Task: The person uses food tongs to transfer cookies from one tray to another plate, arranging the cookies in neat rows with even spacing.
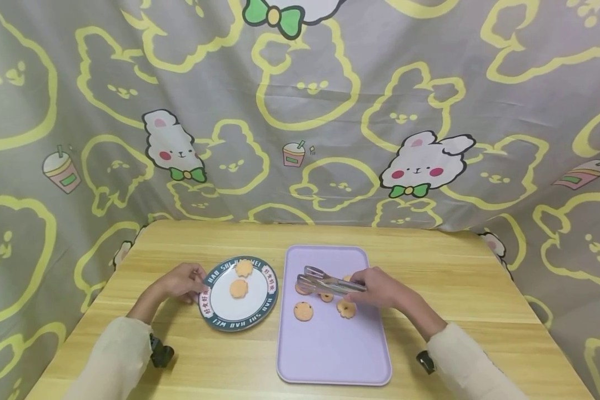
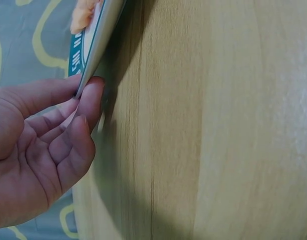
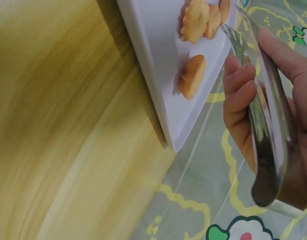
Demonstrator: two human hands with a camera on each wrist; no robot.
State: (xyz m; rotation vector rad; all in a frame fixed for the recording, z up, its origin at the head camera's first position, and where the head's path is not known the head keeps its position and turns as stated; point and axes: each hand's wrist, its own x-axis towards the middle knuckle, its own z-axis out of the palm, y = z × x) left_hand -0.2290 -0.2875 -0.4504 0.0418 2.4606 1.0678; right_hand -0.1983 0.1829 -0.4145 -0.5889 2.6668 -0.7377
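The right grip [image 1: 378, 287] holds metal tongs [image 1: 330, 286] over the cookies [image 1: 303, 311] beneath it — picking up, apparently; the left grip [image 1: 182, 282] pinches the plate [image 1: 225, 303] beside it. A light squeeze seems needed next.

The head camera is looking forward and down across the worktop [image 1: 235, 361]. Close in, the left-wrist camera is facing the plate [image 2: 101, 39], the right-wrist one the tray [image 3: 163, 60] and tongs [image 3: 266, 187], the head view sharing all three.

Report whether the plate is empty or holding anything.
Holding something: two biscuits lie on the plate in the head view, its white centre partly bare.
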